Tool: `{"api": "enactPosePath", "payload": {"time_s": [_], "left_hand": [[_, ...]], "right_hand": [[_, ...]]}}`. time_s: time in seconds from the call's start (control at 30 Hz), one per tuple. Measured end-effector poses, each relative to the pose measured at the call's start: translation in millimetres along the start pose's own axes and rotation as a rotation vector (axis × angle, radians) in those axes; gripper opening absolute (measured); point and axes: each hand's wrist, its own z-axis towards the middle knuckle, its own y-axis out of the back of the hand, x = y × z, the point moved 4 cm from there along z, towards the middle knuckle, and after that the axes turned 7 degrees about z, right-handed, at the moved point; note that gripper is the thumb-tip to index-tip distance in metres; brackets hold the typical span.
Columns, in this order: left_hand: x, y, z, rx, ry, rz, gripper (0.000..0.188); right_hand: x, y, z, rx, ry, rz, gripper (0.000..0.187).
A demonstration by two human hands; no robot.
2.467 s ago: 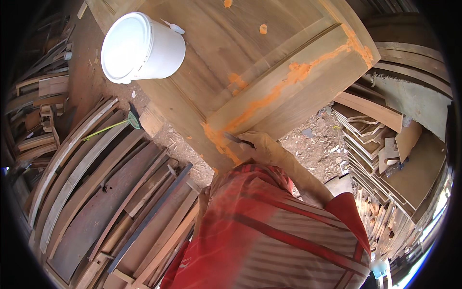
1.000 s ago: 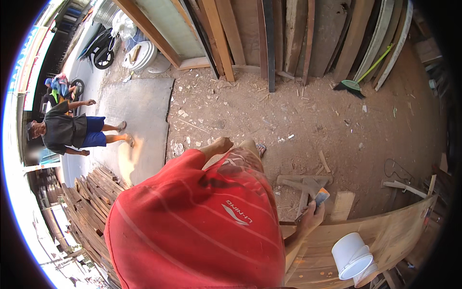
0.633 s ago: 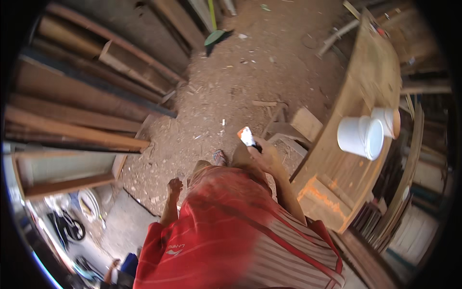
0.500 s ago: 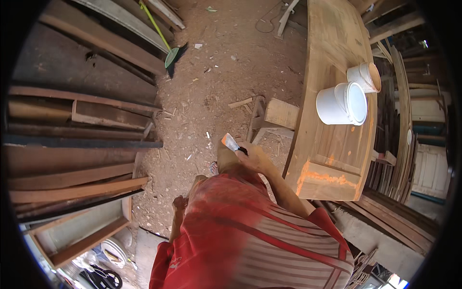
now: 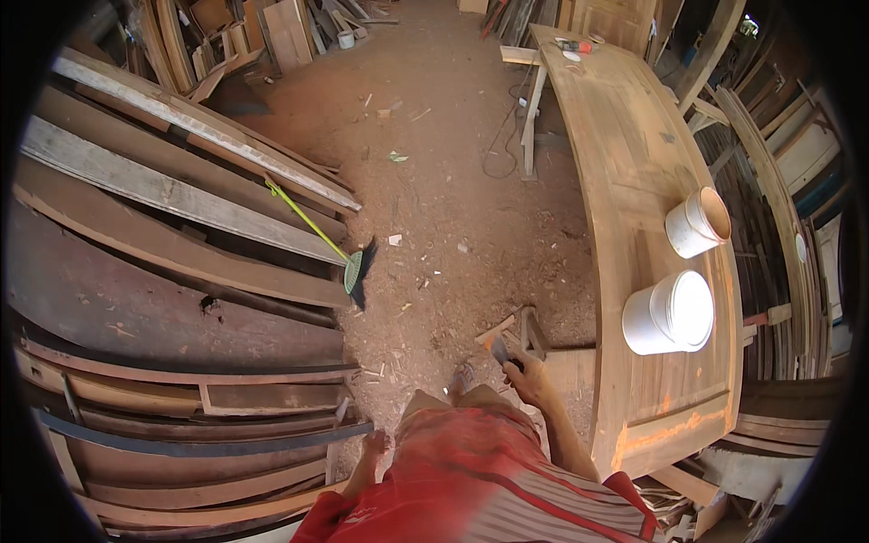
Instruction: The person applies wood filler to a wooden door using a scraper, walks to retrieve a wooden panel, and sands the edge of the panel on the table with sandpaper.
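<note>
My right hand (image 5: 532, 380) is closed round the dark handle of a putty knife (image 5: 498, 348). Orange paste colours its wide blade, which points up and left in front of my body. Low at my left side hangs my left hand (image 5: 374, 442), close to the ends of the stacked boards; it is small and blurred, so its fingers cannot be made out. To my right lies a long wooden door panel (image 5: 625, 226), smeared with orange filler (image 5: 674, 427) at its near end. On it stand a white lidded bucket (image 5: 665, 312) and a smaller stained bucket (image 5: 695, 222) just beyond.
Long boards (image 5: 181, 262) are stacked on the left, with a green rake-like tool (image 5: 312, 222) leaning against them. A wooden stand (image 5: 532, 335) sits beside the panel. Wood scraps litter the dirt floor (image 5: 453, 199). An orange power tool (image 5: 575, 45) rests at the panel's far end.
The view has tilted up, showing more of the far floor and panel. My right hand still holds the putty knife, and the buckets keep their places on the panel.
</note>
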Motion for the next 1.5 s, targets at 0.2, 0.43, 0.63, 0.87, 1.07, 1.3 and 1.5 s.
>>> {"api": "enactPosePath", "payload": {"time_s": [0.2,0.43,0.63,0.87,1.07,1.3,1.5], "left_hand": [[-182,-110,36,-0.447,-0.425,1.178,0.030],[-411,-218,143,-0.171,-0.403,1.597,0.019],[-570,-332,271,0.063,0.261,0.583,0.017],[-597,-627,398,0.180,-0.433,1.657,0.020],[-377,-897,389,0.780,-0.638,1.964,0.043],[-96,-1129,302,1.479,-0.432,2.172,0.052],[57,-1226,292,2.026,-0.952,1.975,0.085]], "right_hand": [[83,22,70,-0.219,-0.006,0.095,0.029],[117,37,189,-0.546,-0.053,0.204,0.030],[169,76,246,-0.831,-0.119,0.239,0.034],[169,175,213,-1.568,-0.202,0.436,0.027],[127,302,163,-2.055,-0.156,0.495,0.027],[71,451,137,-2.191,-0.222,0.611,0.033],[33,534,147,-2.079,-0.517,0.342,0.042]]}}
